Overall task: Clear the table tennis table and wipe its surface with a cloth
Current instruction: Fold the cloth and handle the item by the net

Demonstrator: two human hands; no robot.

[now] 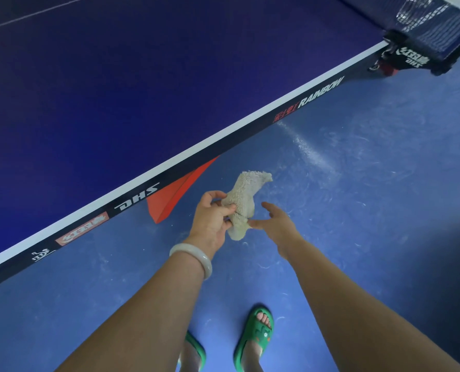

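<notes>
The blue table tennis table [116, 89] fills the upper left, its white side line and black edge running diagonally. A crumpled beige cloth [246, 196] hangs in the air over the floor, just off the table's side. My left hand [212, 216], with a pale bangle at the wrist, is shut on the cloth's lower part. My right hand [274, 218] is beside the cloth with its fingers spread, one fingertip touching the cloth's bottom end.
The net and its black clamp post [422, 36] stand at the top right. A red table leg [175, 191] shows under the edge. The blue floor [357, 170] is scuffed. My feet in green sandals [255, 336] are at the bottom.
</notes>
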